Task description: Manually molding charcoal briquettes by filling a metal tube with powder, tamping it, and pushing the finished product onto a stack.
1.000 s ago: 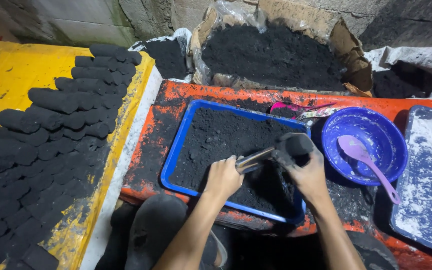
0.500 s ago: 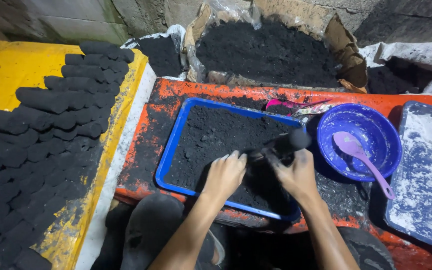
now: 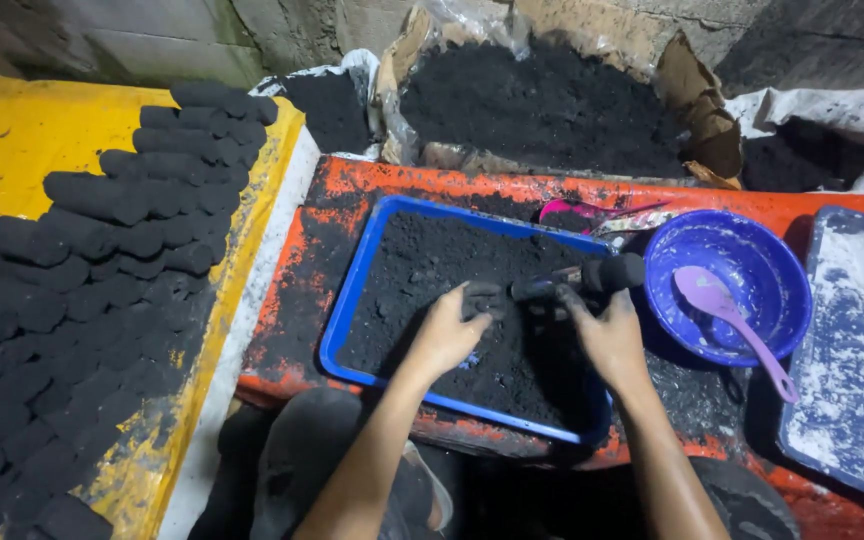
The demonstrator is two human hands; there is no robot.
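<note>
both hands have dropped lower into the blue tray (image 3: 344, 300) since the earlier frame, and the dark tube (image 3: 577, 280) now lies nearly level across the black powder (image 3: 432, 260) instead of pointing up. left hand (image 3: 447, 330) rests on the powder with fingers curled around the tube's near end, where a dark lump sits at its mouth. right hand (image 3: 607, 335) grips the tube from below near its far, thicker end, fingers wrapped and mostly hidden under it. the tube sits over the right half of the tray, just beside the blue bowl (image 3: 752, 255), which holds a purple spoon (image 3: 727, 320). the tray stands on an orange table (image 3: 302, 250). rows of black briquettes (image 3: 102, 260) lie on the yellow board (image 3: 12, 140) at left. a heap of black powder fills a torn sack (image 3: 697, 110) behind the table. a white-dusted blue tray (image 3: 852, 340) lies at right.
</note>
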